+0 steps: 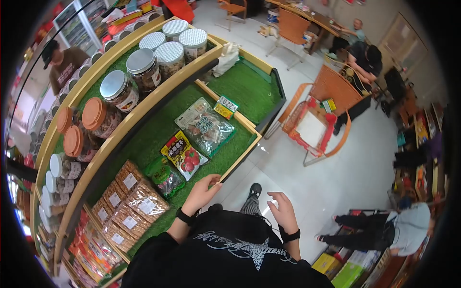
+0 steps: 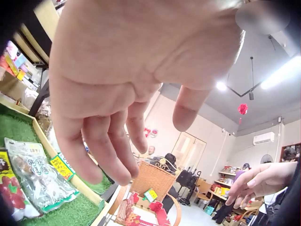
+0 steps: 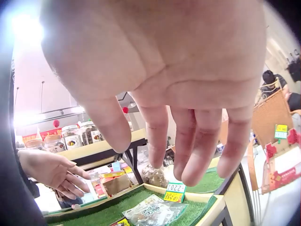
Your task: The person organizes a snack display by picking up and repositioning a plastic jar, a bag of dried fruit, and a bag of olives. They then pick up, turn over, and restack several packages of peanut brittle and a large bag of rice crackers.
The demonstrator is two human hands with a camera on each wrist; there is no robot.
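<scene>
Left hand [image 1: 201, 194] and right hand [image 1: 283, 212] hovered, both loosely spread, green-lined tray [image 1: 227, 152] held three snack packets [image 1: 184, 154], six brown packs [image 1: 145, 204], three orange-lidded jars [image 1: 94, 114] stood above.

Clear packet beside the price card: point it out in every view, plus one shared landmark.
Head: the clear packet lies near the centre, slightly up and left.
Left wrist: clear packet, lower left.
Right wrist: clear packet, bottom centre.
Shared landmark: the price card, beside it throughout.
</scene>
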